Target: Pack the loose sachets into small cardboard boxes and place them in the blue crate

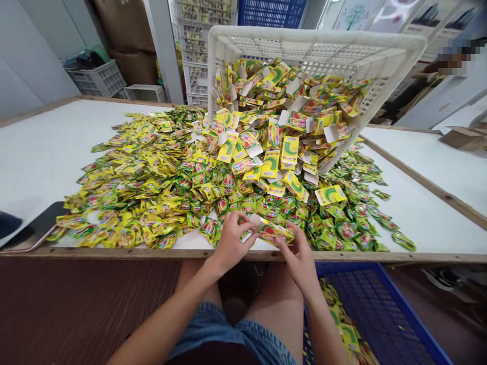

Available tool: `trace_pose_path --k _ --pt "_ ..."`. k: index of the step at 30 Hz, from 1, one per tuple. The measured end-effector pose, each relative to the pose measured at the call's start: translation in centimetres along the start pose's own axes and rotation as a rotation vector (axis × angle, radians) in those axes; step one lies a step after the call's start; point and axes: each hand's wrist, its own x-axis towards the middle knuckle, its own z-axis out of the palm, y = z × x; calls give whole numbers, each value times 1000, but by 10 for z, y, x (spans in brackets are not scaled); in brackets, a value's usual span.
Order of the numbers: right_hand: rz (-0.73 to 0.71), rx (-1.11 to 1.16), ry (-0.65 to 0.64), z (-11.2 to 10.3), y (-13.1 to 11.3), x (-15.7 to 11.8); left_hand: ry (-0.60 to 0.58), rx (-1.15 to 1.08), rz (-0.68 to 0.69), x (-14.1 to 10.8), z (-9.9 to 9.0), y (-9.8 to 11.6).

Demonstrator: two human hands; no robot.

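A small yellow and green cardboard box point(272, 230) with a red fruit picture lies between my two hands at the table's front edge. Its left end is open, with a pale flap standing out. My right hand point(300, 253) grips the box by its right end, thumb in front. Closed fingers of my left hand point(235, 237) are at the open end by the flap; whether they also hold a packet is hidden. Around and behind the hands spreads a heap of small green and yellow wrapped packets point(152, 177). Several similar boxes point(270, 163) lie on top of the heap.
A white plastic basket point(395, 45) lies tipped towards me, boxes spilling out. On the left a phone point(34, 228) rests on the table. Below right stands a blue crate point(380, 304) with filled boxes. Stacked white crates point(196, 45) are behind; a person's arm shows far right.
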Motion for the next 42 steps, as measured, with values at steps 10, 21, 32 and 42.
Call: trace_pose_path --k 10,21,32,42 --pt "39 448 -411 122 -43 -10 216 -997 -500 -3 -59 -23" --pt "-300 -529 -531 171 -51 5 462 -831 -629 -25 -120 -49" --pt "-126 101 -498 114 -33 33 -111 -852 -675 -24 -83 -39" --pt "-68 254 -260 87 -38 33 -70 -867 -568 -11 -45 -24"
